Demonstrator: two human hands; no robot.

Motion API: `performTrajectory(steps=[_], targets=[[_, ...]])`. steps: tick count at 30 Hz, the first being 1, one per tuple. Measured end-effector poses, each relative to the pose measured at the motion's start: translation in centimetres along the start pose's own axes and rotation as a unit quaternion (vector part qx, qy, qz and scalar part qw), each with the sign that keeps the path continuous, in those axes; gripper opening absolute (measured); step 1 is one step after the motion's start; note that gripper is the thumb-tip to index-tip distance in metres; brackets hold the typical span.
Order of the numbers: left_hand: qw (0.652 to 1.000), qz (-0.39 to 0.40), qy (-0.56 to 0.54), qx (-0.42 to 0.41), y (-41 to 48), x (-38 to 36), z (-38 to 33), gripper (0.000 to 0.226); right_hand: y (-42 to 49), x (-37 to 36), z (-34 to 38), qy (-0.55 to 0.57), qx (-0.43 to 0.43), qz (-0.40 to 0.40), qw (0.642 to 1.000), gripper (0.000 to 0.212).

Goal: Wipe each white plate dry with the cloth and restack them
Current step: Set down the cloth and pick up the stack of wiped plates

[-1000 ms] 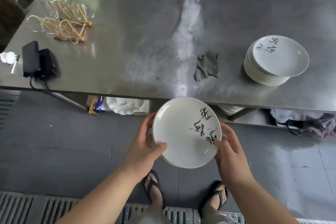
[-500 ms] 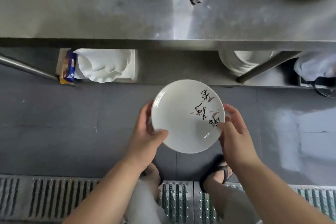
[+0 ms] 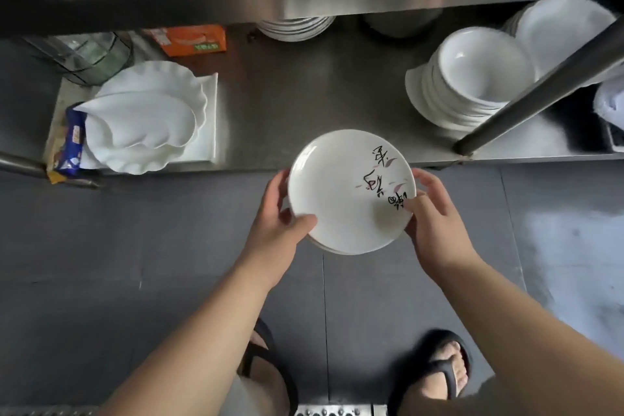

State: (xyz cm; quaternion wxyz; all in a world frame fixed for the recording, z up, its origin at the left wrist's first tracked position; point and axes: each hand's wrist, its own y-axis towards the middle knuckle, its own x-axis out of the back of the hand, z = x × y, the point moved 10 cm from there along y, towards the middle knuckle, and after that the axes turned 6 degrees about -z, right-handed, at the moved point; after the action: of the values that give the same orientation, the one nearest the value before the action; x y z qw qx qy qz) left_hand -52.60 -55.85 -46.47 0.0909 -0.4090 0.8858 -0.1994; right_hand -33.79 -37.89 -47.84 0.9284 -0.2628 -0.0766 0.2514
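A small stack of white plates (image 3: pixel 341 199), the top one marked with black calligraphy, hangs between my two hands just in front of the steel table's lower shelf (image 3: pixel 297 105). My left hand (image 3: pixel 275 230) grips the stack's left rim, thumb on top. My right hand (image 3: pixel 435 223) grips the right rim, thumb lying on the top plate's face. The cloth and the tabletop stack are out of view.
On the lower shelf sit white scalloped dishes (image 3: pixel 145 125) at left, an orange box (image 3: pixel 192 39) behind, a stack of white bowls (image 3: pixel 472 81) at right, more plates (image 3: pixel 297 25) at the back. A diagonal table brace (image 3: pixel 540 88) crosses at right. My sandalled feet stand below.
The view has dropped from the tabletop to the lower shelf. The plate stack, held in both hands as before, has come down to shelf level.
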Motion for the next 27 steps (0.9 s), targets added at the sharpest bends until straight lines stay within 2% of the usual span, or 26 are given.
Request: performTrajectory(steps=[5, 10, 13, 20, 27], targets=[[1.000, 0.003, -0.016, 0.013, 7.3, -1.3, 2.0, 0.074, 7.8, -1.4, -0.8, -0.021, 0.038, 0.001, 0.999, 0.039], [0.999, -0.028, -0.034, 0.022, 15.1, -0.7, 4.0, 0.085, 14.6, -3.6, -1.3, -0.043, 0.066, 0.002, 0.997, 0.041], [0.998, -0.031, -0.047, 0.028, 19.1, -0.8, 5.2, 0.078, 18.1, -4.4, -1.7, -0.056, 0.079, -0.005, 0.995, 0.040], [0.996, -0.040, -0.072, 0.039, 25.3, -1.4, 7.4, 0.087, 25.5, -5.5, -4.6, -0.062, 0.071, -0.022, 0.995, 0.040], [0.994, -0.054, -0.083, 0.051, 28.3, -1.7, 9.2, 0.079, 29.7, -6.0, -6.6, -0.059, 0.045, -0.027, 0.997, 0.041]])
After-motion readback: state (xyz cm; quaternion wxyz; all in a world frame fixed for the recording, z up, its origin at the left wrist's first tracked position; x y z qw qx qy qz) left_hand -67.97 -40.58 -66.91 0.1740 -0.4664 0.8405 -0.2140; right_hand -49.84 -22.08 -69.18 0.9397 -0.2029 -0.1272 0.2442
